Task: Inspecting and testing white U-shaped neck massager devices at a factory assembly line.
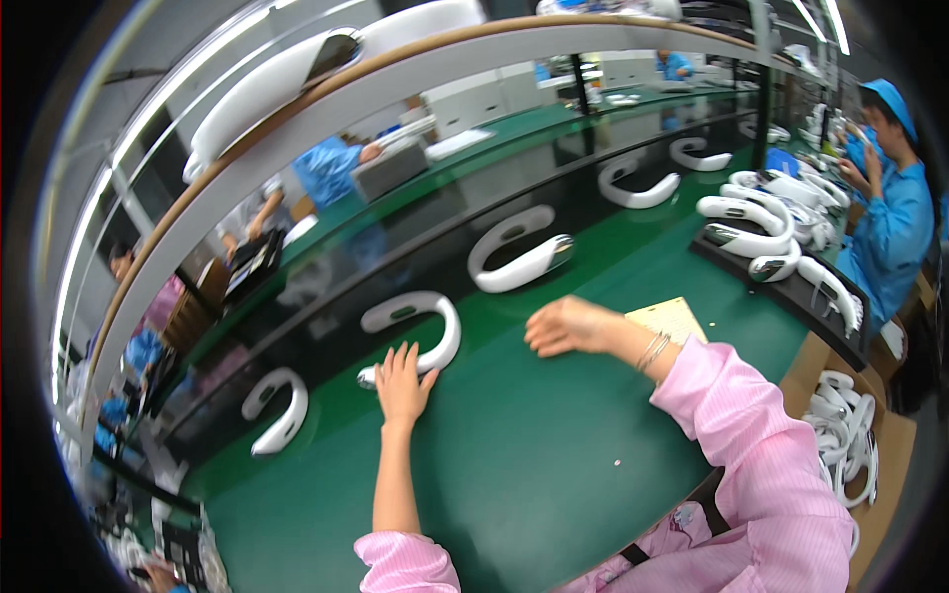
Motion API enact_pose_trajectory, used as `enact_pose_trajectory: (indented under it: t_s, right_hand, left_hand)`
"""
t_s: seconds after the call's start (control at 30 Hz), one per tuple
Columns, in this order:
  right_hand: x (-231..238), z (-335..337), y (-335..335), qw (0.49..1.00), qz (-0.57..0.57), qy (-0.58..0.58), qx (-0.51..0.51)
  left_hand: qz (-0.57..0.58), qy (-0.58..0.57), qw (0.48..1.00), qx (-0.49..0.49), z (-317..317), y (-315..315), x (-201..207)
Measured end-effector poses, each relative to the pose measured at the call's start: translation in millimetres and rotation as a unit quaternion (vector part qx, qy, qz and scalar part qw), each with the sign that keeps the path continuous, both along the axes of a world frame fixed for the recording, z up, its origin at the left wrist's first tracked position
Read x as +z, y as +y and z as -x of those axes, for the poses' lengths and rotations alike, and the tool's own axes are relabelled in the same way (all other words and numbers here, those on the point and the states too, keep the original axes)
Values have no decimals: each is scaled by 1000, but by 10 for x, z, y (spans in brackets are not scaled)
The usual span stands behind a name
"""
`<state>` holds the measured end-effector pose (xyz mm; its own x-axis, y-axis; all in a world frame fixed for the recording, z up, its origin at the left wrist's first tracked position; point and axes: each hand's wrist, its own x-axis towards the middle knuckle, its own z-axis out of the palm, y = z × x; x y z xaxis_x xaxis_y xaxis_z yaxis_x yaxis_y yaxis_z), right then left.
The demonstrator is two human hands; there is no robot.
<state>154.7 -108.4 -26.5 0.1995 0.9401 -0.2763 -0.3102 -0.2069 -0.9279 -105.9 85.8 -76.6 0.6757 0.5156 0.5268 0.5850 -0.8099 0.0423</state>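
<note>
My left hand [400,385] lies palm down with spread fingers on the near arm of a white C-shaped neckband device [447,334]. It rests on the device without wrapping round it. My right hand [571,326], with bangles at the wrist, hovers over the green bench right of it. Its fingers curl inward and the palm side is hidden, so anything in them cannot be made out. Beyond it, another white neckband device [522,267] with a shiny silver end lies on the bench. A third one [287,420] lies to the left of my left hand.
More neckbands [641,193] lie in a row along the far side of the green bench [524,445]. A yellow sheet [670,318] lies by my right wrist. At right are a black tray [791,296] of white devices, a cardboard box [895,445] and a co-worker in blue [895,227].
</note>
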Motion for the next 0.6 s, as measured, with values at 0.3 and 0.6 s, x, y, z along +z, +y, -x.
enact_pose_trajectory:
  t_s: [0.3, 0.6]
  right_hand:
    - [260, 350, -1009, 916, -108, -383, -46]
    - [262, 1294, -1309, 972, -223, 47, 66]
  left_hand:
    - [296, -223, 901, -225, -245, -540, 1097]
    - [679, -548, 396, -288, 818, -2079, 1284]
